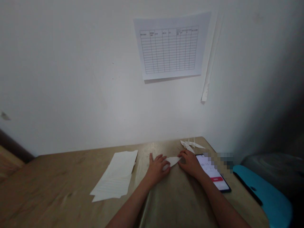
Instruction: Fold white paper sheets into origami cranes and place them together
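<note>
A small piece of folded white paper [173, 161] lies on the table between my hands, its narrow end to the right. My left hand [157, 167] rests over its left end, the fingers curled onto the paper and the thumb below. At the other end, the bent fingers of my right hand [189, 163] grip the pointed tip. Just beyond my right hand sit some folded white paper shapes [190, 145] with pointed ends, perhaps paper cranes; their number is hard to make out.
A stack of white paper sheets [116, 177] lies left of my hands on the brown table [71, 186]. A phone with a lit screen [217, 179] is close to my right forearm. Beyond the table's right edge is a blue chair [266, 193]. A printed table sheet [172, 50] hangs on the wall.
</note>
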{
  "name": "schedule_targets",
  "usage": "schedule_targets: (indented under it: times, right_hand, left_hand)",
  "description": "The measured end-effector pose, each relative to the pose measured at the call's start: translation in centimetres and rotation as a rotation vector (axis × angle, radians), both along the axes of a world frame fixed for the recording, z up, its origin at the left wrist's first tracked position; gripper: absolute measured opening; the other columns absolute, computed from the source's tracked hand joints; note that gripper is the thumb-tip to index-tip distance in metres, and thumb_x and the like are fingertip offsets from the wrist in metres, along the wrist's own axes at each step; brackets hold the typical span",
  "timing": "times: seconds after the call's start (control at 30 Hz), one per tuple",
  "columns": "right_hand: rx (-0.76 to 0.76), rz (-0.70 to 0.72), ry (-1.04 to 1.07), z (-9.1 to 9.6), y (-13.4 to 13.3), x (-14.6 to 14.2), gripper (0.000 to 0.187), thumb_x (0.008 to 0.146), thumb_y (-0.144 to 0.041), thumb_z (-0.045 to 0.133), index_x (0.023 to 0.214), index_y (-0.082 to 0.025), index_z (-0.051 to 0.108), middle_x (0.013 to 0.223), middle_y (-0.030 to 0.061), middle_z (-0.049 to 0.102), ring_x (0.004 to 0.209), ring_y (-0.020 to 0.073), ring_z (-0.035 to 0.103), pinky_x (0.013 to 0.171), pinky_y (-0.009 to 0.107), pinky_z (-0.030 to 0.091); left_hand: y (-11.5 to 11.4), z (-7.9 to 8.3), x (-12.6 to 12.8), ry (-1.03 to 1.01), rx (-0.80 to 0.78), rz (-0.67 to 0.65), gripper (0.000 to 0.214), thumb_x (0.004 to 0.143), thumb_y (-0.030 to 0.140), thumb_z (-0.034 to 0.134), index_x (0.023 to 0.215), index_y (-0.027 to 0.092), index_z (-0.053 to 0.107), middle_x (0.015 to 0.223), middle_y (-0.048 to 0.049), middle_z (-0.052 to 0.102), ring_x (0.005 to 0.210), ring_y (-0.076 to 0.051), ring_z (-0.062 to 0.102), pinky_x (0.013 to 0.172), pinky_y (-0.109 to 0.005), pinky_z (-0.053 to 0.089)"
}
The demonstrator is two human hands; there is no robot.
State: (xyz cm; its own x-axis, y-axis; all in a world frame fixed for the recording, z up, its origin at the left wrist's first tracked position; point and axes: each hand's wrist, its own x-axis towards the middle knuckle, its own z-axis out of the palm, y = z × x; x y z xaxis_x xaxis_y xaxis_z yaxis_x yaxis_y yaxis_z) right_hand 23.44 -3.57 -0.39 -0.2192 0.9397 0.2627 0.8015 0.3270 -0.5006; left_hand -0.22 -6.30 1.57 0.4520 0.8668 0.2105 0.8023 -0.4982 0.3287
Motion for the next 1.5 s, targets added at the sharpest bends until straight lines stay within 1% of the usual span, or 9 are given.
schedule_targets:
  times: [0.17,0.4,0.63,0.8,0.9,1.0,1.2,1.33,1.5]
  right_hand:
    - [0.008,0.003,0.02,0.0,-0.1,-0.1,0.032,0.079,-0.021,0.066,0.11,-0.024,0.071,0.121,0.0082,0.063,0.119,0.0255,0.056,0.106,0.041,0.041]
    - [0.038,0.033,0.072,0.4,-0.1,-0.2,0.015,0.087,-0.022,0.063,0.096,-0.024,0.075,0.11,0.0061,0.067,0.109,0.0229,0.06,0.1,0.037,0.043]
    - [0.037,0.073,0.116,1.0,-0.5,-0.4,0.009,0.088,-0.019,0.062,0.09,-0.022,0.071,0.105,0.0053,0.068,0.105,0.022,0.061,0.097,0.036,0.045]
    - [-0.001,0.14,0.209,0.6,-0.4,-0.7,0.005,0.087,-0.019,0.062,0.088,-0.022,0.067,0.104,0.0054,0.067,0.104,0.0216,0.061,0.096,0.036,0.046]
    - [-0.012,0.163,0.26,0.3,-0.3,-0.8,0.004,0.086,-0.021,0.062,0.089,-0.022,0.065,0.106,0.0056,0.067,0.106,0.0221,0.061,0.098,0.037,0.046]
    - [-0.028,0.168,0.287,0.2,-0.3,-0.7,0.008,0.084,-0.023,0.065,0.092,-0.022,0.066,0.112,0.0063,0.067,0.111,0.0236,0.059,0.102,0.039,0.045]
    - [-0.018,0.178,0.269,-0.2,-0.4,-0.6,0.029,0.08,-0.019,0.068,0.108,-0.024,0.072,0.119,0.007,0.065,0.117,0.0235,0.058,0.106,0.04,0.044]
    - [0.021,0.161,0.207,-0.5,-0.5,-0.9,0.028,0.081,-0.02,0.068,0.107,-0.026,0.076,0.125,0.0084,0.063,0.122,0.024,0.056,0.109,0.04,0.042]
    - [0.023,0.109,0.146,-0.6,-0.6,-1.2,0.028,0.084,-0.019,0.064,0.109,-0.023,0.076,0.125,0.0089,0.063,0.122,0.0246,0.054,0.109,0.04,0.041]
  left_hand:
    - [0.1,0.3,0.0,-0.016,-0.056,-0.003,0.02,0.099,0.034,0.054,0.109,0.032,0.071,0.144,-0.0032,0.062,0.145,-0.03,0.043,0.118,-0.076,-0.001]
    - [0.2,0.2,-0.3,-0.022,-0.081,-0.047,0.017,0.096,0.03,0.058,0.109,0.032,0.069,0.147,-0.0014,0.059,0.15,-0.03,0.035,0.118,-0.075,0.0]
    - [0.4,0.1,-0.5,-0.016,0.037,0.028,0.015,0.088,0.021,0.065,0.1,0.029,0.07,0.14,-0.0021,0.064,0.146,-0.03,0.04,0.119,-0.074,0.003]
    - [0.6,0.0,-0.6,-0.017,0.117,0.078,0.007,0.087,0.026,0.07,0.093,0.029,0.071,0.137,-0.0019,0.066,0.143,-0.031,0.042,0.118,-0.075,0.003]
    - [0.6,0.0,-0.5,-0.009,0.136,0.108,0.008,0.088,0.021,0.068,0.089,0.029,0.072,0.135,-0.0019,0.067,0.142,-0.031,0.043,0.118,-0.075,0.002]
    - [0.6,0.2,-0.4,-0.026,0.157,0.12,0.014,0.089,0.018,0.065,0.089,0.029,0.074,0.136,-0.002,0.066,0.142,-0.031,0.043,0.119,-0.074,0.002]
    - [0.5,0.4,-0.3,-0.139,0.158,0.123,0.014,0.089,0.02,0.066,0.087,0.03,0.075,0.136,-0.0013,0.065,0.14,-0.029,0.044,0.121,-0.07,0.008]
    - [0.6,0.2,-0.1,-0.23,0.154,0.131,0.011,0.089,0.023,0.067,0.088,0.03,0.076,0.134,-0.0012,0.067,0.139,-0.027,0.046,0.122,-0.065,0.012]
    - [0.6,0.7,-0.1,-0.315,0.172,0.229,0.008,0.087,0.029,0.071,0.083,0.031,0.077,0.131,0.0005,0.069,0.137,-0.029,0.045,0.122,-0.064,0.014]
